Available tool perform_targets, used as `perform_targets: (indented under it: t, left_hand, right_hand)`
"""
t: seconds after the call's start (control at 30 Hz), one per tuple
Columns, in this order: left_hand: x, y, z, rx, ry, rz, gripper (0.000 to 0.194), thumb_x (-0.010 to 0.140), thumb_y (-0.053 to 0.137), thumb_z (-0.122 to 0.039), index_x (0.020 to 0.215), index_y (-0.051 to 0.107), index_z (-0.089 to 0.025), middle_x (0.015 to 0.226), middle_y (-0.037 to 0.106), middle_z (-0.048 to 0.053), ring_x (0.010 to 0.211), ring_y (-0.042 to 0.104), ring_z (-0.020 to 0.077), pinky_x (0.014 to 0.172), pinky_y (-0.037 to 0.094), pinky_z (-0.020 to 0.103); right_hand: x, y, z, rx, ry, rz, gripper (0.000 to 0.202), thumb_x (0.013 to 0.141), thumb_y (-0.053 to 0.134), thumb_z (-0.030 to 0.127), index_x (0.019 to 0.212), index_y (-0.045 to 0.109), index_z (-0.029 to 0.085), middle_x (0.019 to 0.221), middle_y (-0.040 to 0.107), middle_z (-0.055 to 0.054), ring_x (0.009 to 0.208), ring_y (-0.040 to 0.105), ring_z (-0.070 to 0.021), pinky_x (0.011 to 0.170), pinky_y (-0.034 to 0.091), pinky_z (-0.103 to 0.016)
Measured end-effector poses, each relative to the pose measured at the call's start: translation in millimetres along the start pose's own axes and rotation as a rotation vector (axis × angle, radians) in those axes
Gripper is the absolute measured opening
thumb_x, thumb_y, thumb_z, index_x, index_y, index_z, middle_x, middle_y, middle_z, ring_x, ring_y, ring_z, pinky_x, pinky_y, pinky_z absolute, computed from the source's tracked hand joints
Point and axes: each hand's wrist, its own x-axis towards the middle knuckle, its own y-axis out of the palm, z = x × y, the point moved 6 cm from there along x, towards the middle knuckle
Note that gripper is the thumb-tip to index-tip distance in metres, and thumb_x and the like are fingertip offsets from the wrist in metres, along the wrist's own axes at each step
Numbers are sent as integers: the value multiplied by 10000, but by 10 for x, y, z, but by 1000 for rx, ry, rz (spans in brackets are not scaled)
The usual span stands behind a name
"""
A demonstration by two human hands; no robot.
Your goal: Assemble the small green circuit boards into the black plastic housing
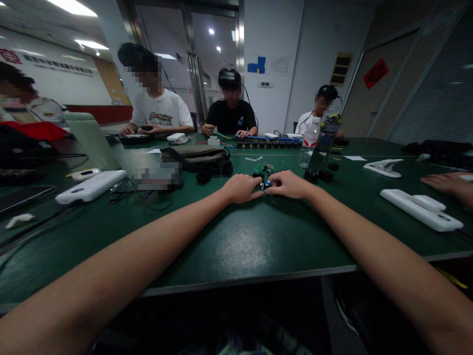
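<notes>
My left hand (244, 189) and my right hand (290, 185) meet over the green table, both with their fingers closed in a pinch. Between the fingertips of my right hand is a small blue part (267, 183), too small to name. The fingers of my left hand close around something tiny beside it, mostly hidden. Just behind the hands lies a small pile of green circuit boards with wires (266, 168). A dark piece (257, 176) sits next to my left fingertips.
A grey-brown bag (197, 154) lies left of the pile. At the right stand a water bottle (309, 143) and a darker bottle (325, 140). White devices (421, 211) (90, 187) lie at both sides. Several people sit around the table (236, 246), one person's hand (449, 185) at far right.
</notes>
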Motion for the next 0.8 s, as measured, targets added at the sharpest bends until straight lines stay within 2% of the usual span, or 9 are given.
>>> perform_targets:
  t: [0.23, 0.53, 0.8]
  left_hand:
    - [-5, 2, 4, 44, -15, 45, 438, 966, 458, -550, 1132, 621, -179, 927, 753, 127, 862, 727, 302, 681, 478, 326]
    - [7, 35, 25, -15, -32, 93, 291, 951, 483, -439, 986, 652, -204, 921, 749, 85, 835, 718, 263, 667, 468, 303]
    - [13, 50, 12, -22, -21, 123, 275, 957, 459, -368, 1024, 662, -195, 950, 753, 94, 867, 719, 260, 725, 495, 313]
  right_hand:
    - [-1, -3, -2, 13, -6, -16, 234, 811, 708, 386, 793, 649, 160, 716, 623, 3, 669, 531, -127, 653, 331, -250]
    - [-19, -23, 25, 31, 6, -23, 180, 799, 723, 316, 866, 691, 152, 723, 651, 6, 662, 555, -126, 675, 359, -250]
    - [-16, -11, 18, 38, 4, -19, 202, 807, 725, 319, 916, 715, 149, 711, 644, 10, 659, 557, -123, 678, 366, -244]
